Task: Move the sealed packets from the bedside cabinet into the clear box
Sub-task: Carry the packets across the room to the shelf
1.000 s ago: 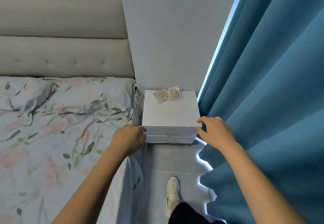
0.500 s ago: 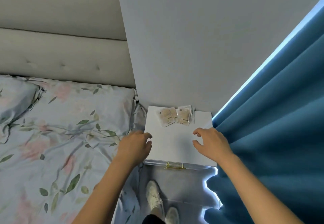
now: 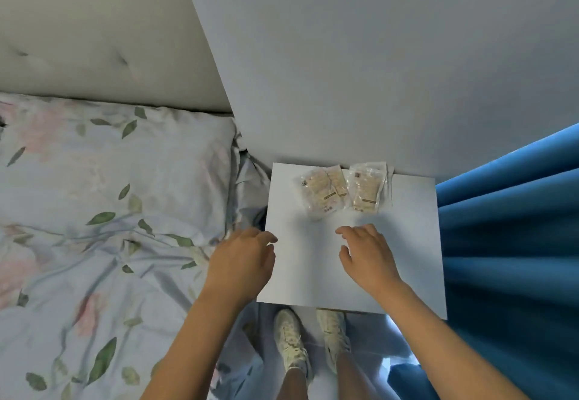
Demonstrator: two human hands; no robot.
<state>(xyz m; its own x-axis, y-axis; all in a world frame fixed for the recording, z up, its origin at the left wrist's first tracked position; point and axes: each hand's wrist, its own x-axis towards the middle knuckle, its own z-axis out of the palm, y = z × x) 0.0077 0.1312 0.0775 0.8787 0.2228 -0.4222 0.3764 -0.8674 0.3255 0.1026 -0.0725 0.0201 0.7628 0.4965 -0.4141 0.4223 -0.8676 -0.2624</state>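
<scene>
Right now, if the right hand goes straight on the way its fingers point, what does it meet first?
Probably the left sealed packet: the right hand points up-left over the bedside cabinet top, nothing between. Its height above the top is unclear.

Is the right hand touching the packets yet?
Apart. The head view shows bare cabinet top between the right hand and the packets.

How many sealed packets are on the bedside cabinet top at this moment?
2 plainly visible: the left packet and the right packet, side by side at the cabinet's back edge by the wall. More may lie stacked beneath.
</scene>
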